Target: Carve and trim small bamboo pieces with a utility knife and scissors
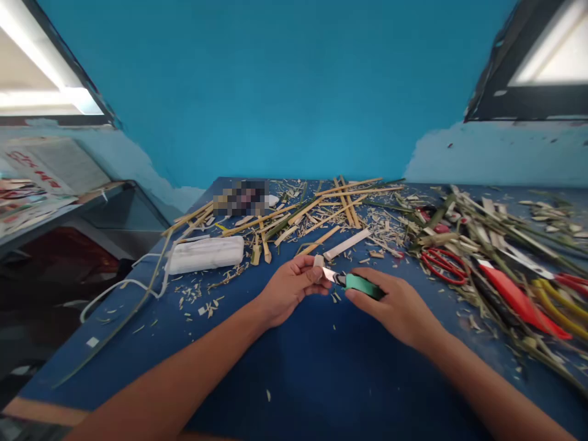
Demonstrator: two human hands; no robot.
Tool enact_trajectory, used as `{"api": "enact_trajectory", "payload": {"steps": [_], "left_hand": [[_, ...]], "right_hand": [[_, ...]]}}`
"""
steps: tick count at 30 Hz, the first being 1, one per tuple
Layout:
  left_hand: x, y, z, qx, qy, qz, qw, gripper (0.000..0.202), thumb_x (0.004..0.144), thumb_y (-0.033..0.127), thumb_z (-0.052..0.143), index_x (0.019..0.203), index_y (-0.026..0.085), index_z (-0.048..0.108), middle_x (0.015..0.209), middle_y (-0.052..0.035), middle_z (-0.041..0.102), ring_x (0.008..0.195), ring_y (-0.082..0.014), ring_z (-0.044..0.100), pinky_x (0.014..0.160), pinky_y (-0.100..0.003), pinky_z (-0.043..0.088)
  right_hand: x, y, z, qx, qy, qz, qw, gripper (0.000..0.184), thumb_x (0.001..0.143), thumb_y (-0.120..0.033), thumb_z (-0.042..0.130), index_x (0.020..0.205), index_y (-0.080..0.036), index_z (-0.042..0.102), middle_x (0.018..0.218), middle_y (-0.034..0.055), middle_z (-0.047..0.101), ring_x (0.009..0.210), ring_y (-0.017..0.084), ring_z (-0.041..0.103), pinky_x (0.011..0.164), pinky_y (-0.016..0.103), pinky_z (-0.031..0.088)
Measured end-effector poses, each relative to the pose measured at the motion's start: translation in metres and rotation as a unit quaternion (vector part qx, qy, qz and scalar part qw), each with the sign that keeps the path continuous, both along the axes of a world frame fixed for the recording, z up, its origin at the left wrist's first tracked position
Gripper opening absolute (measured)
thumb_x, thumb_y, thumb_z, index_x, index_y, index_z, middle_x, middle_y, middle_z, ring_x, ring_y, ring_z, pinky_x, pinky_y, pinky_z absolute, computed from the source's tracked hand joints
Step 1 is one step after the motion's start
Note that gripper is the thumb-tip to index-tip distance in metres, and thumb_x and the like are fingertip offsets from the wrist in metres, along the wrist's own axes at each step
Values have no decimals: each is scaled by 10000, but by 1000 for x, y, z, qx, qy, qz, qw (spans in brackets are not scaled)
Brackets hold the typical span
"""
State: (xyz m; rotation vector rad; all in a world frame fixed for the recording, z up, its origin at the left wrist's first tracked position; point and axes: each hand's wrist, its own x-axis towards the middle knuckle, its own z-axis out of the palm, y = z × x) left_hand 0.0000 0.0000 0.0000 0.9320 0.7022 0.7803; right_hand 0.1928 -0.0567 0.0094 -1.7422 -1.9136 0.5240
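A blue worktop (294,380) fills the lower half of the frame, bare in the lower centre and littered towards the top. Across the upper middle lies a loose heap of split bamboo strips (321,211) and pale shavings. At the centre right, a tangle of green stalks and tools crowds the surface: red scissors (443,264), a red-handled tool (519,300) and yellow handles (558,306) near the right edge. Left of centre sits a white packet (206,254), with a white cord (124,286) trailing towards the lower left. A flat pale stick (346,244) lies just above the hands, apart from them.

Both forearms come in from the bottom corners and meet at the middle of the frame. The left hand (289,288) is curled, thumb and fingertips pinching a small pale piece (318,263) (short, stub-like) held just above the surface. The right hand (399,306) is closed round the green handle of a utility knife (362,284), knuckles up, its blade pointing left and touching the piece's lower end.
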Motion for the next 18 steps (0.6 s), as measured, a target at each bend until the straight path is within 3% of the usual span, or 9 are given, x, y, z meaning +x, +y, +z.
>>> {"api": "enact_trajectory", "payload": {"steps": [10, 18], "left_hand": [[-3, -1, 1, -12, -6, -29, 999, 214, 723, 284, 667, 779, 132, 527, 688, -33, 621, 659, -135, 615, 637, -258, 478], [-3, 0, -1, -5, -29, -18, 999, 163, 719, 265, 669, 752, 129, 586, 727, -25, 603, 701, -123, 586, 749, -306, 476]], "right_hand": [[3, -1, -5, -2, 24, 7, 1000, 381, 759, -491, 528, 1037, -253, 632, 1045, 60, 665, 936, 261, 614, 782, 364, 484], [6, -3, -6, 3, 11, 5, 1000, 387, 750, -480, 541, 1042, -246, 642, 1052, 59, 665, 944, 265, 615, 780, 367, 493]]}}
